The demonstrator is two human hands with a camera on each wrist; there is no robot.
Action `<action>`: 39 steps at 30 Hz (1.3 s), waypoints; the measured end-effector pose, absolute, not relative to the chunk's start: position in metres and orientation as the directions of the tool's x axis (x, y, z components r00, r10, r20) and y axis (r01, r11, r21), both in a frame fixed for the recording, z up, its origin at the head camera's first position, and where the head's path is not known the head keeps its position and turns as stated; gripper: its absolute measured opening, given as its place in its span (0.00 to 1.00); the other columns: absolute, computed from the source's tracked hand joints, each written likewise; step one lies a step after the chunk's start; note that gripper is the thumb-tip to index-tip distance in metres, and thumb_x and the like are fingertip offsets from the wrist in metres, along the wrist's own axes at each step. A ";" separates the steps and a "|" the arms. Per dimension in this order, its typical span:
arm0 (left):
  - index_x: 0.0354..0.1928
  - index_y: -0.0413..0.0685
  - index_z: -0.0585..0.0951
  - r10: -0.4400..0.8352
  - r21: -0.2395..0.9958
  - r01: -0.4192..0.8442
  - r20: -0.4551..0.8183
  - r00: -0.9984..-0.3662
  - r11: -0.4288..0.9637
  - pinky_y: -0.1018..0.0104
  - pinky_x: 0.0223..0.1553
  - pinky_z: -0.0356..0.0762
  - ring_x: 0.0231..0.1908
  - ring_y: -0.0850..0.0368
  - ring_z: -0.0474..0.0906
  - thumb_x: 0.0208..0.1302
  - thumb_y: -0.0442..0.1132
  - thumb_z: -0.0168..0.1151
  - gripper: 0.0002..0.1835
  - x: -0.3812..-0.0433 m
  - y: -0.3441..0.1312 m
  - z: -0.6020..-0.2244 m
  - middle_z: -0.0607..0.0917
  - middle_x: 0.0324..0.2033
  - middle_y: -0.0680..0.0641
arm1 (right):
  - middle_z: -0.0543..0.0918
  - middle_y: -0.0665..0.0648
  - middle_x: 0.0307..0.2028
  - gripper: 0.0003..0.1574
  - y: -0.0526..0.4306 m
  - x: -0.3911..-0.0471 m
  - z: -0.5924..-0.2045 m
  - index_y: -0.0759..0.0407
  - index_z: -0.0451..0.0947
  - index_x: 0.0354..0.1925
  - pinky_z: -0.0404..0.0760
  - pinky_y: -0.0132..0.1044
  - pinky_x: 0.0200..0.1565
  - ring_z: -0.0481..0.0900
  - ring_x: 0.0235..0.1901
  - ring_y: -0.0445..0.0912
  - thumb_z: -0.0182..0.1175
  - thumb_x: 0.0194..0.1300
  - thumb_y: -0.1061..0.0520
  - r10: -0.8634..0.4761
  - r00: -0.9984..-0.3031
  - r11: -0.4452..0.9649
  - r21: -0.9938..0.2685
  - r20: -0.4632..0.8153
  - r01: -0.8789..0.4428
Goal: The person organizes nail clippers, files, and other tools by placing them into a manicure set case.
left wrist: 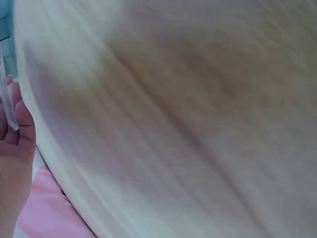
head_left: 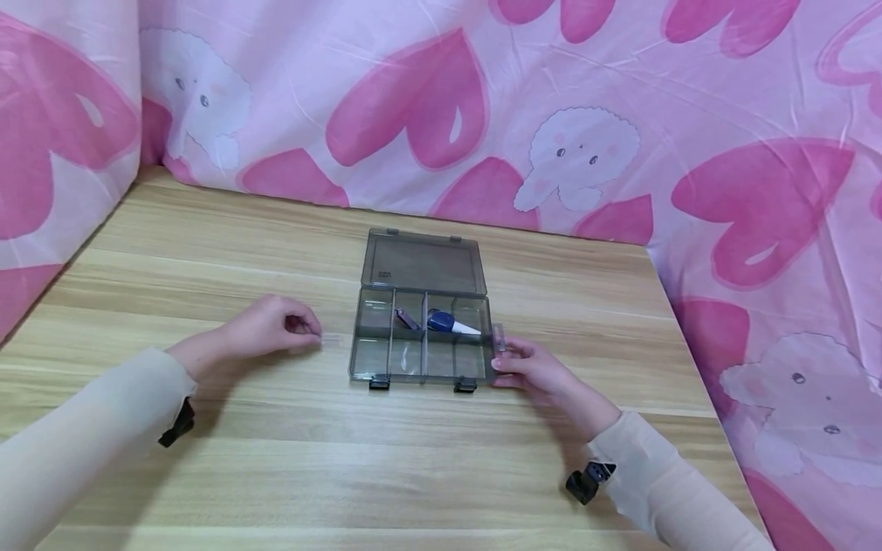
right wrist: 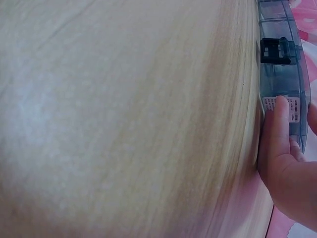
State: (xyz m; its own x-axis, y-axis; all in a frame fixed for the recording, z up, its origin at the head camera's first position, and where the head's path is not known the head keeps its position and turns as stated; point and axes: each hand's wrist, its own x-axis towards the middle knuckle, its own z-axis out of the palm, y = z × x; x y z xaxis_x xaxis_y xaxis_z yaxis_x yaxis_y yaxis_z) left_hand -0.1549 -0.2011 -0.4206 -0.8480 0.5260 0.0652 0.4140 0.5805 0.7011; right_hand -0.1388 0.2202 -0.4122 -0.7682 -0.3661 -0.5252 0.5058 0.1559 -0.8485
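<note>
A smoky see-through compartment box (head_left: 441, 357) lies on the table with its lid (head_left: 425, 264) folded back. Between the fingertips of my left hand (head_left: 265, 329), left of the box, is a thin clear plastic strip (head_left: 332, 339); the left wrist view catches that strip (left wrist: 8, 106) at its edge. My right hand (head_left: 540, 373) holds the box's right end, one finger (right wrist: 281, 124) lying along its wall by a printed label (right wrist: 293, 109). Another small clear piece (head_left: 499, 337) stands beside the right fingers; I cannot tell whether they grip it.
A purple nail clipper (head_left: 406, 318) and a dark blue object with a white tapered end (head_left: 444, 321) lie in rear compartments. A clear curved piece (head_left: 405, 357) sits in a front one. Two black latches (head_left: 379, 383) face me. Pink patterned cloth (head_left: 579, 92) hangs behind the wooden table (head_left: 386, 467).
</note>
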 end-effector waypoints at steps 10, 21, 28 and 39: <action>0.29 0.46 0.84 0.497 0.703 0.411 0.094 -0.863 0.581 0.74 0.31 0.78 0.27 0.68 0.75 0.50 0.31 0.69 0.04 -0.156 -0.182 -0.395 0.85 0.26 0.53 | 0.78 0.52 0.40 0.39 0.225 -0.136 -0.411 0.70 0.51 0.68 0.82 0.35 0.45 0.80 0.37 0.42 0.55 0.62 0.67 -0.371 -0.768 0.158 -0.851 -0.522 0.501; 0.28 0.47 0.84 0.513 0.716 0.439 0.132 -0.848 0.542 0.72 0.31 0.78 0.27 0.68 0.74 0.50 0.32 0.70 0.05 -0.157 -0.159 -0.376 0.84 0.24 0.54 | 0.79 0.51 0.38 0.38 0.222 -0.135 -0.410 0.72 0.52 0.67 0.83 0.34 0.43 0.81 0.36 0.41 0.54 0.61 0.69 -0.388 -0.782 0.112 -0.867 -0.488 0.485; 0.27 0.49 0.84 0.547 0.701 0.490 0.169 -0.820 0.518 0.72 0.33 0.78 0.27 0.68 0.74 0.49 0.33 0.70 0.04 -0.159 -0.138 -0.368 0.83 0.25 0.56 | 0.77 0.51 0.36 0.35 0.220 -0.132 -0.408 0.72 0.54 0.66 0.83 0.35 0.44 0.80 0.35 0.41 0.53 0.62 0.70 -0.367 -0.787 0.124 -0.864 -0.497 0.488; 0.29 0.47 0.84 0.627 0.719 0.500 0.115 -0.770 0.483 0.72 0.33 0.78 0.28 0.64 0.75 0.51 0.35 0.69 0.03 -0.163 -0.099 -0.362 0.84 0.27 0.53 | 0.82 0.52 0.36 0.17 0.219 -0.138 -0.407 0.65 0.69 0.54 0.83 0.37 0.44 0.80 0.37 0.43 0.47 0.71 0.57 -0.351 -0.753 0.086 -0.819 -0.557 0.567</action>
State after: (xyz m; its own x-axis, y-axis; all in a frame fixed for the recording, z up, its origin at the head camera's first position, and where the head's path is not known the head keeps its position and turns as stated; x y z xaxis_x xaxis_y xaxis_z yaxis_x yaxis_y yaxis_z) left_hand -0.1625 -0.0992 -0.3619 -0.7705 0.6270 0.1147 0.5000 0.4829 0.7189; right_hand -0.1384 0.2190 -0.4073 -0.7525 -0.3510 -0.5572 0.5666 0.0862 -0.8195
